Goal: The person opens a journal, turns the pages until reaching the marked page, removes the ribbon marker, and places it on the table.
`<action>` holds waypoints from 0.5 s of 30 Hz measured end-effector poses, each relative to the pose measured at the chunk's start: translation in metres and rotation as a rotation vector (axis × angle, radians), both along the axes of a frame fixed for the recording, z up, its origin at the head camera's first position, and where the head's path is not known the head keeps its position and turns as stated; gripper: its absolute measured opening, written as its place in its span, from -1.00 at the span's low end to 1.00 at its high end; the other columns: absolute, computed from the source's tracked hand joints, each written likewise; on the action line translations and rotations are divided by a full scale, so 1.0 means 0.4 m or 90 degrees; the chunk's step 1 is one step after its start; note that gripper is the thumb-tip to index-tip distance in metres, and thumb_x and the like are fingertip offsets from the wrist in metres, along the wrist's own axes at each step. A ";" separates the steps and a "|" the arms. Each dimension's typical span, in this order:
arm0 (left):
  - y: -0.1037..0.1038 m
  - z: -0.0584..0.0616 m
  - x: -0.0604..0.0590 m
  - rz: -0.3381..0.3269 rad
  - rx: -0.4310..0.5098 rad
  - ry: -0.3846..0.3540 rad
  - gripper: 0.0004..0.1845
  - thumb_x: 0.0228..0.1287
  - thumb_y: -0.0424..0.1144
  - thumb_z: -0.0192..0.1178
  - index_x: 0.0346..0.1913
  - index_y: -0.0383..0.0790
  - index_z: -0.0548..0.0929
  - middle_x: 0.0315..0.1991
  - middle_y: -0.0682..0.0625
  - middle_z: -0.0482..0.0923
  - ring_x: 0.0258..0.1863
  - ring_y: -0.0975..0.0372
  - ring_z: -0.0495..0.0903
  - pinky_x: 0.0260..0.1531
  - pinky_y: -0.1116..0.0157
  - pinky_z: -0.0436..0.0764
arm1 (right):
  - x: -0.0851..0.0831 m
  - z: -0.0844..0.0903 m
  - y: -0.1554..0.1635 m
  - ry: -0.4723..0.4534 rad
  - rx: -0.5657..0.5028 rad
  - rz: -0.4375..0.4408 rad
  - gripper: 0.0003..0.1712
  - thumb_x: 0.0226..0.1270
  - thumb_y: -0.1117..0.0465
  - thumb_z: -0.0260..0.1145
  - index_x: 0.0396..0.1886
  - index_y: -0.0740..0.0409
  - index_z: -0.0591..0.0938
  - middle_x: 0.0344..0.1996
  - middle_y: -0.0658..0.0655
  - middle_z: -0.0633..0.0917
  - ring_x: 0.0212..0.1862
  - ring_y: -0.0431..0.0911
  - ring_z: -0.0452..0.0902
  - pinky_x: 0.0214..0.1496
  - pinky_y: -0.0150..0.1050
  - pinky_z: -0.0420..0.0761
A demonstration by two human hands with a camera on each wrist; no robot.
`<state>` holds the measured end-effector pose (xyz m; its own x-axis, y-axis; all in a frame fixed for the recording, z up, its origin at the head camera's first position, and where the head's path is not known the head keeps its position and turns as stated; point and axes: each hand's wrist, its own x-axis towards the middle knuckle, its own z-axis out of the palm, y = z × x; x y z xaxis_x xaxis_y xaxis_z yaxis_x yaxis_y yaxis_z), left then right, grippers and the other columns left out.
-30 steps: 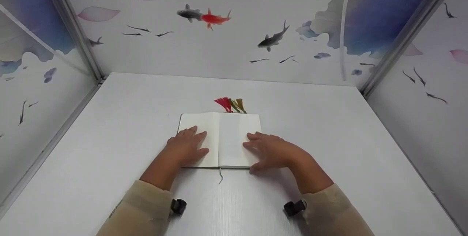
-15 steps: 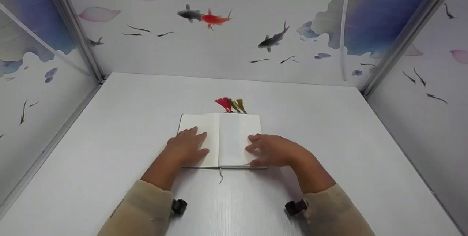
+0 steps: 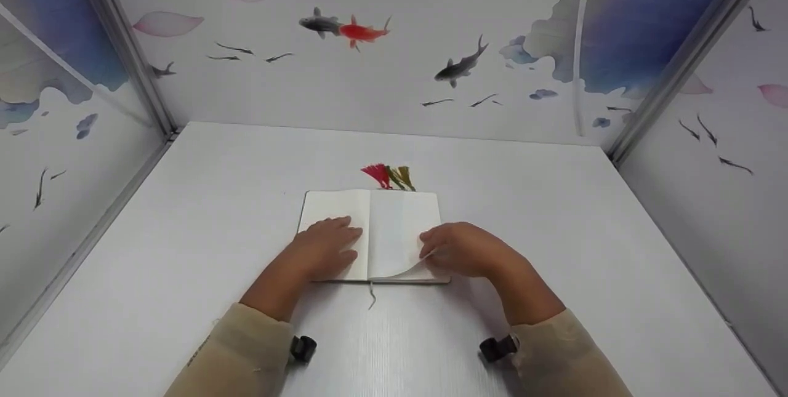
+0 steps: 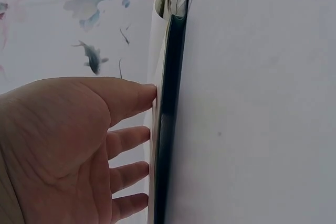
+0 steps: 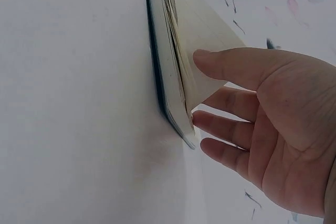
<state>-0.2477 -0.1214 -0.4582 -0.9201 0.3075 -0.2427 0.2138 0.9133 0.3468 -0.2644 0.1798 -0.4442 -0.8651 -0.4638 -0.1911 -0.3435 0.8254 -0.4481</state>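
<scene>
Open blank book (image 3: 369, 231) w/ tassels (image 3: 388, 176); left hand (image 3: 326, 249) flat on it, right hand (image 3: 465, 249) pinching page corner (image 3: 414, 269)

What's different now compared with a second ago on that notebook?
The right hand has curled and lifted the near corner of the right-hand page, pinching it between thumb and fingers. The left hand slid slightly toward the spine and lies flat on the left page. The notebook and tassels have not moved.
</scene>
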 end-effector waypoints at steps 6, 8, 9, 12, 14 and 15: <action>0.015 -0.001 0.007 -0.008 0.021 0.011 -0.28 0.57 0.25 0.08 0.65 0.04 0.38 0.73 -0.04 0.18 0.74 -0.04 0.11 0.66 -0.22 0.18 | 0.005 0.007 -0.003 0.027 -0.019 0.000 -0.79 0.48 0.19 0.44 0.02 -0.09 0.87 0.22 -0.02 0.80 0.41 0.01 0.63 0.51 0.07 0.57; 0.022 0.001 0.009 -0.016 0.024 0.014 -0.21 0.51 0.34 0.10 0.64 0.03 0.40 0.72 -0.04 0.19 0.74 -0.04 0.13 0.65 -0.24 0.20 | 0.007 0.011 -0.004 0.039 -0.028 -0.001 -0.73 0.49 0.19 0.44 0.11 -0.05 0.84 0.21 0.00 0.81 0.38 0.01 0.65 0.50 0.08 0.58; 0.026 0.002 0.010 -0.020 0.026 0.016 -0.18 0.48 0.39 0.11 0.63 0.03 0.41 0.72 -0.03 0.20 0.73 -0.04 0.13 0.64 -0.25 0.21 | 0.007 0.012 -0.004 0.044 -0.034 -0.004 -0.71 0.49 0.18 0.44 0.15 -0.04 0.82 0.20 -0.01 0.81 0.37 0.01 0.66 0.49 0.08 0.59; 0.038 0.004 0.013 -0.044 0.023 0.022 -0.13 0.41 0.48 0.11 0.61 0.07 0.43 0.71 0.02 0.22 0.73 -0.03 0.14 0.63 -0.27 0.22 | 0.009 0.018 -0.004 0.065 -0.047 0.004 -0.69 0.50 0.17 0.44 0.18 -0.04 0.80 0.20 -0.01 0.80 0.35 0.00 0.67 0.48 0.08 0.60; 0.043 0.003 0.015 -0.058 0.024 0.024 -0.12 0.38 0.50 0.11 0.61 0.10 0.44 0.71 0.04 0.23 0.73 -0.04 0.14 0.61 -0.29 0.22 | 0.009 0.021 -0.006 0.078 -0.048 0.010 -0.70 0.50 0.15 0.44 0.17 -0.05 0.80 0.22 -0.01 0.79 0.36 0.00 0.66 0.48 0.09 0.60; 0.045 0.002 0.016 -0.063 0.023 0.026 -0.12 0.37 0.50 0.12 0.61 0.11 0.44 0.71 0.05 0.24 0.73 -0.04 0.14 0.61 -0.30 0.23 | 0.010 0.023 -0.007 0.081 -0.046 0.010 -0.70 0.51 0.14 0.44 0.18 -0.06 0.79 0.23 -0.01 0.79 0.38 0.00 0.65 0.49 0.09 0.59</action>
<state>-0.2411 -0.1033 -0.4576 -0.8937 0.4054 -0.1924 0.3173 0.8741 0.3677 -0.2605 0.1769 -0.4351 -0.8725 -0.4866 -0.0452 -0.4147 0.7862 -0.4583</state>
